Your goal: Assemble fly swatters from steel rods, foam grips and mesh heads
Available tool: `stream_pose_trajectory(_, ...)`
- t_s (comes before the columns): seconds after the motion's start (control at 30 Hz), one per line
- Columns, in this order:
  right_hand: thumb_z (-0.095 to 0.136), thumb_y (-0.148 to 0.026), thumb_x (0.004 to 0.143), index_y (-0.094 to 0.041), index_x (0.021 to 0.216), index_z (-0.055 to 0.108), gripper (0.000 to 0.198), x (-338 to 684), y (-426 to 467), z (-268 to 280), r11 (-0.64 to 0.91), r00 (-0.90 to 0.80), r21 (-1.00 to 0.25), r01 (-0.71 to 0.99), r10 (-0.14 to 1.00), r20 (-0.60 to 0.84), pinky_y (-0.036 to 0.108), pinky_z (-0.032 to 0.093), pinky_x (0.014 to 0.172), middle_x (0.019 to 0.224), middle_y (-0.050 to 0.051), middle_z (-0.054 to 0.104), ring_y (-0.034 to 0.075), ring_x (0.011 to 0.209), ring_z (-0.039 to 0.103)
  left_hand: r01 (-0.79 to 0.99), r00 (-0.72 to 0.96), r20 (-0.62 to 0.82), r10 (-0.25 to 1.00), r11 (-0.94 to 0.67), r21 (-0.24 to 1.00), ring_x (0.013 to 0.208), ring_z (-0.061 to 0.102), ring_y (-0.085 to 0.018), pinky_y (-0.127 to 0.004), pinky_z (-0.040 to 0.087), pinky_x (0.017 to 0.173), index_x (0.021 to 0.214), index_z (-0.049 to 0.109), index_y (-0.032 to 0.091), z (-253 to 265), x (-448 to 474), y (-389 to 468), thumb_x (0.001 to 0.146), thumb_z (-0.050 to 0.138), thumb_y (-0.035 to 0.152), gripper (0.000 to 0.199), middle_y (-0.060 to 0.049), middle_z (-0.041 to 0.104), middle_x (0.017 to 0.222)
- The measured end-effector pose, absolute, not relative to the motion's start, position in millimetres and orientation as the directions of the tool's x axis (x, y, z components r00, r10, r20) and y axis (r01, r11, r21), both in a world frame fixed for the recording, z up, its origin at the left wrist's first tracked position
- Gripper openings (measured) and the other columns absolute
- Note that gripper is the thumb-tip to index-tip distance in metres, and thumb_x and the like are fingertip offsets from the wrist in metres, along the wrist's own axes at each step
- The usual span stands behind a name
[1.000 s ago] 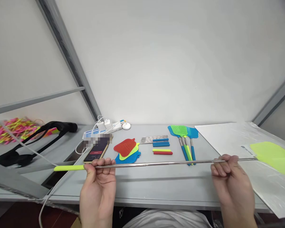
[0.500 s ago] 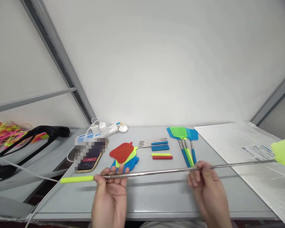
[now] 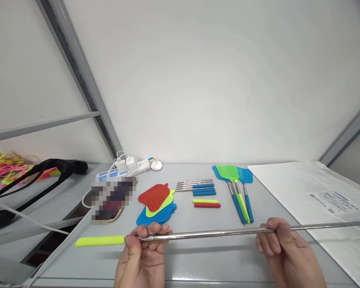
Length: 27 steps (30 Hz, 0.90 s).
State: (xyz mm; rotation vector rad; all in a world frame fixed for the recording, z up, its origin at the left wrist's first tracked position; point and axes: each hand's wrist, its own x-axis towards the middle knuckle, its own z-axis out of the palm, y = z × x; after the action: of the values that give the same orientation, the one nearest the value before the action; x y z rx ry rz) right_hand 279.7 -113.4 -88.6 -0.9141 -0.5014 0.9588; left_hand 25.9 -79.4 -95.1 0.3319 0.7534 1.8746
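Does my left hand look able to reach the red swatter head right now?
Probably, once your left hand lets go of the rod: the red swatter head lies just beyond that hand, with nothing on top of it.

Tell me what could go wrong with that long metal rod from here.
The metal rod looks sectioned, so it might slide shorter suddenly between the left hand and the right hand. Its right end runs out of the picture, so it could bump something unseen. If lowered or pushed away, it might nudge the swatters lying just beyond it in view.
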Motion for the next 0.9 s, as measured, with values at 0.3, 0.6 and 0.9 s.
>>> stream_pose_trajectory(0.3, 0.069, -0.046, 0.083, -0.020, 0.076, 0.061, 0.029, 303.6, -102.7, -90.3, 0.356, 0.622, -0.765, -0.536, 0.780, -0.073, 0.021, 0.040, 0.045, 0.056, -0.006, 0.033, 0.008, 0.049, 0.034, -0.664, -0.495, -0.084, 0.865, -0.314, 0.679, 0.081, 0.072, -0.018, -0.036, 0.057, 0.088, 0.083, 0.069, 0.024, -72.0, 17.0, -73.3, 0.089, 0.060, 0.049, 0.028, 0.002, 0.076, 0.086)
stream_pose_trajectory(0.6, 0.068, -0.041, 0.085, -0.019, 0.075, 0.057, 0.026, 308.7, -112.6, -86.6, 0.330, 0.578, -0.725, -0.604, 0.808, -0.113, 0.021, 0.037, 0.041, 0.060, -0.007, 0.028, 0.008, 0.048, 0.027, -0.641, -0.593, -0.093, 0.800, -0.399, 0.656, 0.073, 0.070, -0.014, -0.029, 0.061, 0.081, 0.078, 0.065, 0.021, -61.6, -8.7, -83.2, 0.090, 0.058, 0.047, 0.029, 0.005, 0.069, 0.073)
stream_pose_trajectory(0.9, 0.068, -0.039, 0.085, -0.020, 0.073, 0.056, 0.025, 291.7, -97.9, -95.7, 0.375, 0.554, -0.690, -0.619, 0.831, -0.046, 0.020, 0.038, 0.044, 0.059, -0.006, 0.032, 0.008, 0.049, 0.032, -0.693, -0.566, -0.140, 0.813, -0.376, 0.615, 0.077, 0.068, -0.011, -0.025, 0.060, 0.081, 0.078, 0.061, 0.022, -64.8, 22.0, -75.5, 0.096, 0.048, 0.046, 0.033, 0.006, 0.066, 0.075)
